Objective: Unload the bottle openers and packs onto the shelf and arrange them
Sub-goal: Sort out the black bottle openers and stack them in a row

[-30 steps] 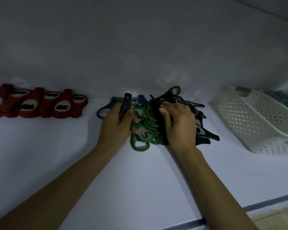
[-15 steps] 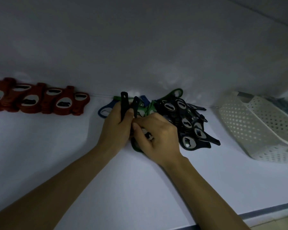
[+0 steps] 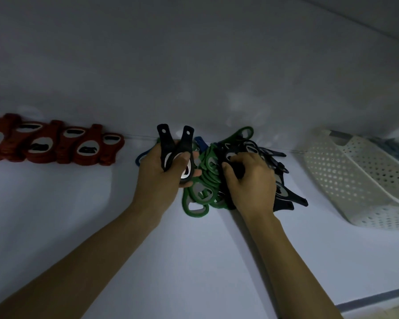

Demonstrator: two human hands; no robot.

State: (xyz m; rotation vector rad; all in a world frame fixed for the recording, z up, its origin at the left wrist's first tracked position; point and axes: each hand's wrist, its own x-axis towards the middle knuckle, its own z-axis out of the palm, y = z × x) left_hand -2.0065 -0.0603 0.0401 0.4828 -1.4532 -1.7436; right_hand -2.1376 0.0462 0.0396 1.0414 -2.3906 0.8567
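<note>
Two-handed sorting by colour, apparently. Grips a pair of black bottle openers [image 3: 174, 146] in the left hand [image 3: 164, 178], handles fanned up past the fingertips, probably to gather one colour into a stack. Curls the right hand [image 3: 251, 183] round a further black opener [image 3: 237, 169] in the mixed heap [image 3: 203, 183] between and under both hands, green ones toward the left hand, black beneath the right. Holds hands close but apart. Shows overlapped red openers [image 3: 55, 143] well beyond the left hand, seemingly the pattern to copy. Leaves the white basket [image 3: 355, 180] tilted on the shelf [image 3: 194, 261] past the right hand.
</note>
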